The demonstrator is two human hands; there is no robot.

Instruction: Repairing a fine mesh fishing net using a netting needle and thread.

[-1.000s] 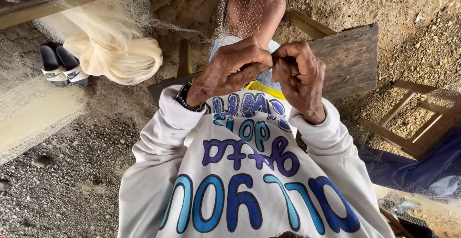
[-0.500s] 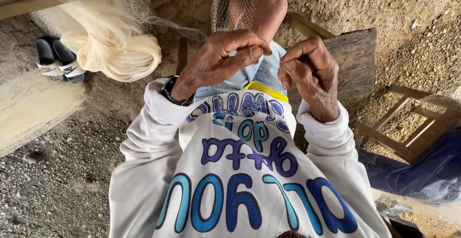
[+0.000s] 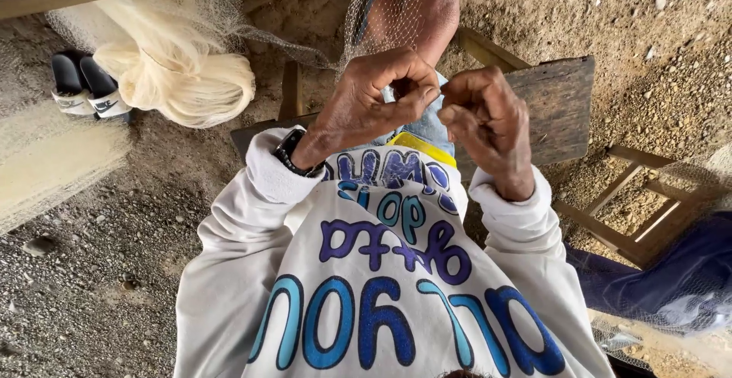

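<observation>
Fine mesh of a fishing net point(image 3: 381, 12) is being pinched between both hands — left hand point(image 3: 374, 99) and right hand point(image 3: 488, 122) clenched on it — above the wooden bench's point(image 3: 553, 107) near edge.

Both hands raised close together, left hand point(image 3: 374, 99) fingers pinched, right hand point(image 3: 488, 122) fingers curled.

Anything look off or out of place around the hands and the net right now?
Nothing stands out. Both hands, left hand and right hand, pinch fine netting over the knee; the bundled net lies on the gravel.
</observation>
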